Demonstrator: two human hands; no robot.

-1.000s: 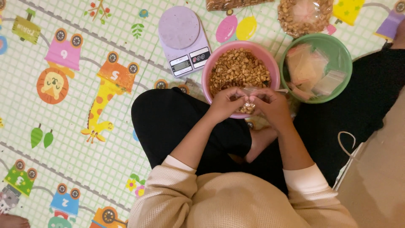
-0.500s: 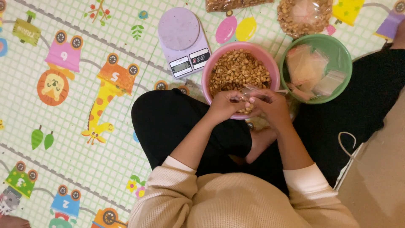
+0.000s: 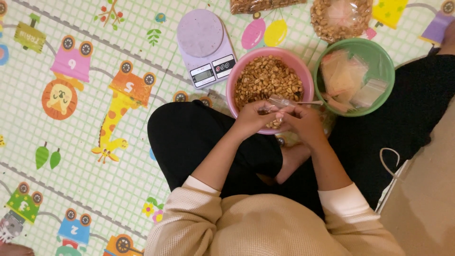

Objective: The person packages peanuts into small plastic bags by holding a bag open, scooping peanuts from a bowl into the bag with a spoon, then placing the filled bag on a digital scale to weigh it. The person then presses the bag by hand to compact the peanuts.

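Note:
A pink bowl (image 3: 235,77) full of peanuts sits on the play mat in front of my crossed legs. My left hand (image 3: 253,119) and my right hand (image 3: 303,122) meet over the bowl's near rim. Together they hold a small clear plastic bag (image 3: 280,101) with some peanuts in it. Both hands' fingers are curled around the bag's top. To the right stands a green bowl (image 3: 383,53) holding several clear plastic bags.
A small lilac kitchen scale (image 3: 204,46) lies left of the pink bowl. Two clear bags of peanuts (image 3: 340,18) lie at the top edge. The colourful play mat (image 3: 85,118) spreads to the left. A beige surface (image 3: 426,204) is at the right.
Both hands stay at the bowl's near rim; the fingers have shifted slightly on the small bag, which now shows more clearly above them.

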